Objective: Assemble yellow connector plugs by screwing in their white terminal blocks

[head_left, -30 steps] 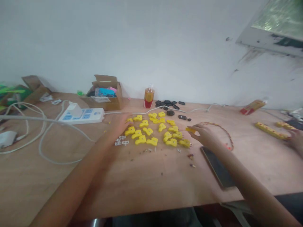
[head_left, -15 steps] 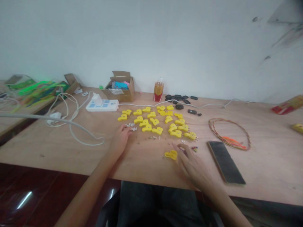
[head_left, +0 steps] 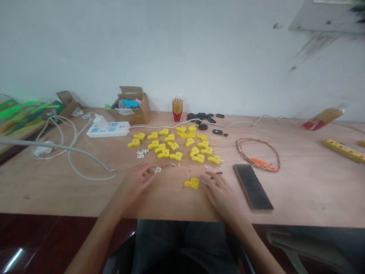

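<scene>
Yellow plastic plug housing [head_left: 191,183], stiff and likely light, lies on the plywood counter [head_left: 299,198] just left of our relaxed, open right hand [head_left: 218,192]; its rounded body looks the surest hold. Our curled left hand [head_left: 135,183] reaches small white clips [head_left: 156,170], though whether it grips one, we cannot tell.

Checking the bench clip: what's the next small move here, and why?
Probably the right hand should pick up the loose yellow plastic plug housing. It lies apart from the other yellow housings, right beside that hand's fingertips. The left hand is at the small white metal pieces, so it seems best left there.
</scene>
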Demonstrator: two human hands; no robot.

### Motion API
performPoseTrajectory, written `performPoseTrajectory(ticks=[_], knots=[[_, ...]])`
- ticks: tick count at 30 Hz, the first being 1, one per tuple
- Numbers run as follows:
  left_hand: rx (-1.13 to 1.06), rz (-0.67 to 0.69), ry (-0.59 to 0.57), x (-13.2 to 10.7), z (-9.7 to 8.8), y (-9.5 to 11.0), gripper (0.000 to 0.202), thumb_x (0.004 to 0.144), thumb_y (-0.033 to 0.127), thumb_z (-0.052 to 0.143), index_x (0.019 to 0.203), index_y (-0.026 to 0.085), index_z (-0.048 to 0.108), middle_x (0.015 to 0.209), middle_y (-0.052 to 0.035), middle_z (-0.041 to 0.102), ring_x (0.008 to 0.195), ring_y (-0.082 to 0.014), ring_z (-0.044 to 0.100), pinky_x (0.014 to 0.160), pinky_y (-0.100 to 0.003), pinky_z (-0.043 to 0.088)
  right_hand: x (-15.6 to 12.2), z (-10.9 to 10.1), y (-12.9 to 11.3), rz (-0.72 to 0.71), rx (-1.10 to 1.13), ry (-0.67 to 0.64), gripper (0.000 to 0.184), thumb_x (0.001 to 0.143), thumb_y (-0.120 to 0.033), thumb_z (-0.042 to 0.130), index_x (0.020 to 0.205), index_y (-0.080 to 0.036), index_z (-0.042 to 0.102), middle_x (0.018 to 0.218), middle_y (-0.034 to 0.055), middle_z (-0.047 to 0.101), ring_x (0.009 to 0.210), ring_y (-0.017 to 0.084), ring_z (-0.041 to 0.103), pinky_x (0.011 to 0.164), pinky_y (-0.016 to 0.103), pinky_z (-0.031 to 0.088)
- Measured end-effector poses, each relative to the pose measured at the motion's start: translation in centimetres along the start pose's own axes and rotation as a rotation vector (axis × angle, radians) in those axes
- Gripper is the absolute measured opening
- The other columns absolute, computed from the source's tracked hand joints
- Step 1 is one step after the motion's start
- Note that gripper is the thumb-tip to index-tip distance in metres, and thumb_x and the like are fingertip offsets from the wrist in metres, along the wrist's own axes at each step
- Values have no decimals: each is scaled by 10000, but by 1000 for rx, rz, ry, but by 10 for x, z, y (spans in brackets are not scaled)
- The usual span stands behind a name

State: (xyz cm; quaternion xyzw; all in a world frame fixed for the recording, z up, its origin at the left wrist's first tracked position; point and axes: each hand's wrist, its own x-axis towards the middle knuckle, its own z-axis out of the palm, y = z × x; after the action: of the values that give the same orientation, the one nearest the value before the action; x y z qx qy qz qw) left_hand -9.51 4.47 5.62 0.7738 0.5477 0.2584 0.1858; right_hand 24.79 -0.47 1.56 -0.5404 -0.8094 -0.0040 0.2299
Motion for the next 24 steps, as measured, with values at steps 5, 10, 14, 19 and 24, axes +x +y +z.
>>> performPoseTrajectory(ticks=[5,10,14,19,24], knots=[[-113,58,-29,-38,31,30,262,984,233,581,1182,251,752,1148,-50,808,1017,-231,773,944,-368,634,4,1,-21,-43,-41,-65,280,1041,-272,608,1304,-247,703,1332,135,737,1195,356,650,994,553,527],[-91,129,25,-51,48,28,326,990,206,602,1278,267,740,1252,-70,799,1174,-263,739,1046,-445,606,12,11,-31,-48,-44,-95,218,1046,-237,614,1218,-267,745,1245,100,775,1145,325,653,938,474,488],[-68,29,68,-60,53,21,512,933,271,743,1434,286,639,1380,-85,748,1255,-305,705,1078,-504,587,16,15,-32,-35,-32,-84,230,1048,-261,632,1255,-264,732,1262,96,773,1145,332,643,927,469,471],[-14,0,148,-64,68,22,513,926,229,761,1420,288,639,1316,-63,778,1207,-292,726,1060,-471,600,19,16,-33,-36,7,-58,227,1028,-263,672,1246,-252,734,1294,103,767,1153,352,627,951,505,466],[2,69,187,-61,69,24,367,975,238,710,1342,233,683,1218,-78,807,1116,-287,752,986,-446,632,45,21,-43,-79,64,-59,225,1017,-256,693,1236,-242,741,1321,108,753,1187,340,630,987,499,494]])
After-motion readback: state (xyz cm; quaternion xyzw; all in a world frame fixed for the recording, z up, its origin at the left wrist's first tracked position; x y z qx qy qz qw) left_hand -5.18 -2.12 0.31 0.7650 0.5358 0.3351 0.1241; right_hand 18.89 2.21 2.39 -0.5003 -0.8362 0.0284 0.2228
